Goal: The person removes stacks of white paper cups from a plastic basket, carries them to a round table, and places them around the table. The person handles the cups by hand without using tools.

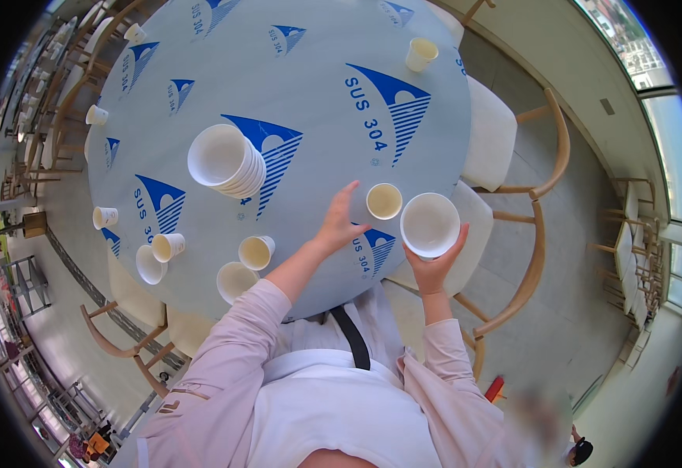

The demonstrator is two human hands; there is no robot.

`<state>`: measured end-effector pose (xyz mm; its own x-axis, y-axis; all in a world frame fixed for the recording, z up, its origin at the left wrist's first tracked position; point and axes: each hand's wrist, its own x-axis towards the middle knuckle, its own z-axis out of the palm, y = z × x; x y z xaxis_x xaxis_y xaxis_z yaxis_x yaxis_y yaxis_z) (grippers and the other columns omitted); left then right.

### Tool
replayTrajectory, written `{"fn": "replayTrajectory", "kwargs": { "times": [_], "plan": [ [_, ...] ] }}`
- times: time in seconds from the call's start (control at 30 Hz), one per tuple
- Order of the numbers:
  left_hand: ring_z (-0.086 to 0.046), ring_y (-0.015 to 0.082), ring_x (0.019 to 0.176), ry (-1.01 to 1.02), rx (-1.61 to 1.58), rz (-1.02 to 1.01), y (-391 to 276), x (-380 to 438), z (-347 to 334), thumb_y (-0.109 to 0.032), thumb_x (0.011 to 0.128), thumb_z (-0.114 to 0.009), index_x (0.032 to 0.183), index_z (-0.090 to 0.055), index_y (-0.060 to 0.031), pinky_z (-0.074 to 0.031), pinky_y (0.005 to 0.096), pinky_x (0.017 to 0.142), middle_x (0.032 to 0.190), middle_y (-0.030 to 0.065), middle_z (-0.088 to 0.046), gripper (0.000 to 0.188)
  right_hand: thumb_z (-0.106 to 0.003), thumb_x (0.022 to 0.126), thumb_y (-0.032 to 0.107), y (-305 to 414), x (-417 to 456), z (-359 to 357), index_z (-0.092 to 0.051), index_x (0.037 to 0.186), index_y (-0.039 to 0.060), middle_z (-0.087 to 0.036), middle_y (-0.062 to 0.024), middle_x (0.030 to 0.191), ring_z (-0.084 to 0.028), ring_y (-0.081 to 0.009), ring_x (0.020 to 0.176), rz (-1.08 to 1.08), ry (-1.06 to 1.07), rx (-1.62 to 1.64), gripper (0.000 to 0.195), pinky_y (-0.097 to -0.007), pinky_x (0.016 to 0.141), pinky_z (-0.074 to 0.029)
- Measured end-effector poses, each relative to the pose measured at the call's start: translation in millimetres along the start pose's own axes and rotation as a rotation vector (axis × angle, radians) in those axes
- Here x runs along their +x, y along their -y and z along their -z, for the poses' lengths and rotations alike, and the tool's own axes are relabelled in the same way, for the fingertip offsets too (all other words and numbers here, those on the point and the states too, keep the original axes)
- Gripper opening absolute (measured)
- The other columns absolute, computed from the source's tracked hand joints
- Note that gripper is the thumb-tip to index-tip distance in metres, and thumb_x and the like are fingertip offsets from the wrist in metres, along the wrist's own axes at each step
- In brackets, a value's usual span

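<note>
My right hand (pixel 437 266) holds a white paper bowl (pixel 430 225) from its near side, at the right edge of the round table (pixel 317 175). A small paper cup (pixel 384 201) with a cream-coloured inside stands just left of that bowl. My left hand (pixel 341 219) hovers left of the cup, thumb and fingers spread with nothing between them. Further left is a leaning stack of several white bowls (pixel 218 155). Close to my left forearm, another bowl (pixel 237 281) sits beside a cup (pixel 256 253); the sleeve partly covers that bowl.
At the table's left side, a bowl (pixel 151 264) stands against a cup (pixel 168 248). Other cups stand along the rim, including one at the far right (pixel 422 54) and one at the left (pixel 105 217). Wooden chairs with pale seats (pixel 490 134) ring the table.
</note>
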<state>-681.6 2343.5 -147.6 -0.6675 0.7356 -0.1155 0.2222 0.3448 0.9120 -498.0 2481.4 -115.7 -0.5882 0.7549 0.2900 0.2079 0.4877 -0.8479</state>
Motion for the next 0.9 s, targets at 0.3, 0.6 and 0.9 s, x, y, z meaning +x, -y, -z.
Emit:
{"fn": "replayTrajectory", "kwargs": {
  "times": [0.3,0.6,0.9],
  "plan": [
    [-0.053,0.0258,0.125,-0.002,-0.094,-0.075,11,30,-31,-0.006,0.071,-0.085,0.135,-0.047,-0.0114,-0.045,0.037,0.103,0.134,0.009,-0.054,0.074,-0.095,0.06,0.028,-41,-25,-4,-0.013,0.152,-0.0008,-0.034,-0.0206,0.14,-0.039,-0.0385,0.129,-0.059,0.059,-0.065,0.127,-0.0486,0.108,-0.034],
    [-0.059,0.0249,0.117,-0.214,-0.106,-0.082,11,88,-13,-0.009,0.075,-0.083,0.13,-0.052,-0.0107,-0.048,0.035,0.097,0.124,0.0081,-0.061,0.063,-0.094,0.061,0.029,-43,-2,-41,-0.016,0.152,-0.0019,-0.034,-0.0258,0.143,-0.037,-0.044,0.131,0.038,0.148,-0.04,0.124,-0.0512,0.108,-0.035],
    [-0.058,0.0254,0.119,-0.202,-0.212,-0.025,21,100,-19,-0.009,0.074,-0.084,0.131,-0.053,-0.011,-0.048,0.0364,0.099,0.127,0.0081,-0.06,0.065,-0.093,0.061,0.028,-53,7,-65,-0.018,0.152,-0.001,-0.033,-0.027,0.146,-0.036,-0.0455,0.133,0.081,0.163,-0.011,0.121,-0.0516,0.109,-0.035]
  ]
}}
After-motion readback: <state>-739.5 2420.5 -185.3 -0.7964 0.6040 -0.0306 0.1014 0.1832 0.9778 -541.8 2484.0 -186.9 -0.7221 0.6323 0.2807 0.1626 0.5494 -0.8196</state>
